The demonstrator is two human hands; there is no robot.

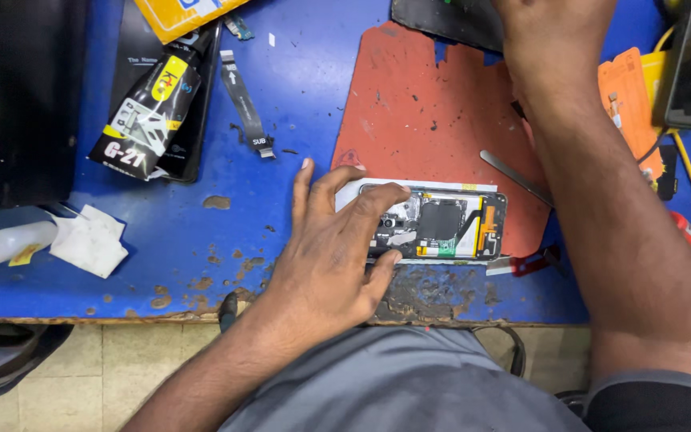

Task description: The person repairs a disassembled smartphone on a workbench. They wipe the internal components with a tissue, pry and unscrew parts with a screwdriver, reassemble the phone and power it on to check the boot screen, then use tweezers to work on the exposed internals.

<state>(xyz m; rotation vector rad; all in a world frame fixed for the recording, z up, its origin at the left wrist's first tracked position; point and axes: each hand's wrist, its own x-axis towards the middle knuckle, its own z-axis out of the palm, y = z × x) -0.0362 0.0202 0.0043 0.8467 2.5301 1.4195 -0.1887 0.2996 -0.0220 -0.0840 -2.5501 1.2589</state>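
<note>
Far left of the blue workbench (297, 88): a crumpled white wipe (89, 240) near the front edge, and a black glue tube (147, 120) toward the back-left corner with a loose flex ribbon cable (245, 104) just right of it. My left hand (325, 256) lies flat by the front edge, fingers spread, pinning the left end of the opened smartphone (441, 226), back cover off and board showing; fingertips on its frame, nothing grasped. The phone lies on the front edge of the red repair mat (417, 104). Looks like a mid-disassembly hold-down step; next move needs a tool brought in. Metal tweezers (513, 176) lie just right of the phone. My right hand (553, 16) reaches to the back edge, fingers out of frame, so I can't tell its grip.
</note>
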